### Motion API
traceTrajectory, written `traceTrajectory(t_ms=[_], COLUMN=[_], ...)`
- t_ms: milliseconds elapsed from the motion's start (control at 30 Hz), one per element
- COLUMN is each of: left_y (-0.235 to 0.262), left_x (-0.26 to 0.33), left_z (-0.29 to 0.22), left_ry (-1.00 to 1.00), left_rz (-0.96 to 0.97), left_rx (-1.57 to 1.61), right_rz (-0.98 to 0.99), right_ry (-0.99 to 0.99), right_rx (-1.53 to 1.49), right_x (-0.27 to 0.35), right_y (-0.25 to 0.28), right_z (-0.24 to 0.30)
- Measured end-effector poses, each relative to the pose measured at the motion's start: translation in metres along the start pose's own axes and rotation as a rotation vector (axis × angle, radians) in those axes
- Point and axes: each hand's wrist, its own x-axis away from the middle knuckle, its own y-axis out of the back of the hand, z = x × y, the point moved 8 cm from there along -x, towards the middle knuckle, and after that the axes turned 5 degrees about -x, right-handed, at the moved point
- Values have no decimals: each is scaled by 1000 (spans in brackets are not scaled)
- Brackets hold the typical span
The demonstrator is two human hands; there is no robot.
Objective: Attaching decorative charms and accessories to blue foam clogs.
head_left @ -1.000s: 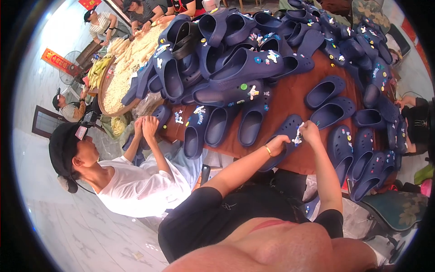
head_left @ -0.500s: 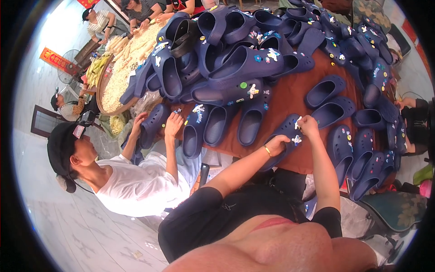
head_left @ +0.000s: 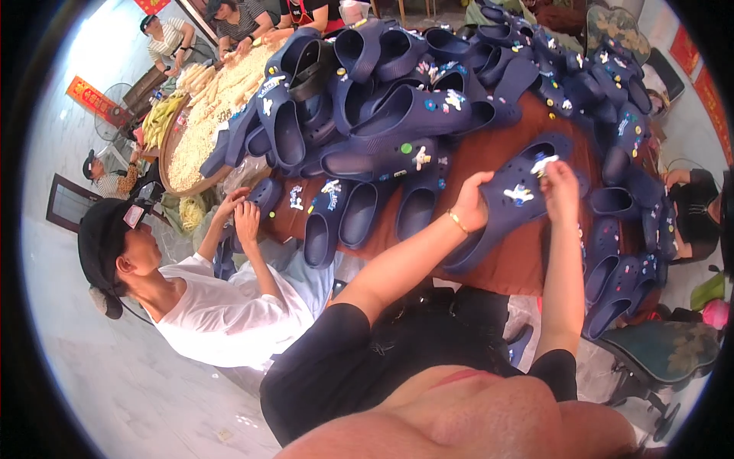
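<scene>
My left hand (head_left: 469, 202) grips the side of a navy blue clog (head_left: 498, 217), which is tilted up above the red-brown tablecloth. On the clog's upper sits a white and blue cartoon shoe charm (head_left: 518, 194). At the toe end, my right hand (head_left: 562, 187) pinches a second white shoe charm (head_left: 544, 166) with thumb and fingers. Whether that charm's stem is in a hole is hidden. Part of another clog shows behind my right hand.
A tall heap of decorated navy clogs (head_left: 405, 107) fills the table's far side, with more clogs (head_left: 615, 291) along the right. At left, a person in white (head_left: 222, 306) handles another clog (head_left: 264, 194). Beyond lies a round basket (head_left: 165, 145) of pale kernels. A red-brown tablecloth (head_left: 497, 277) shows underneath.
Both my hands and the clog have risen off the table toward me, and the clog's toe has turned up. The person at left has drawn their hands closer together.
</scene>
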Motion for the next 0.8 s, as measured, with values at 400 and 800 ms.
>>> traceTrajectory(t_ms=[400, 800], left_y=[-174, -162], left_x=[36, 39], left_z=[-37, -30], left_ry=[-47, -46], left_rz=[289, 282], left_rx=[-29, -23], right_rz=[39, 64], right_ry=[440, 394], right_rx=[46, 137], right_x=[61, 60], right_y=[-54, -52], right_z=[196, 180])
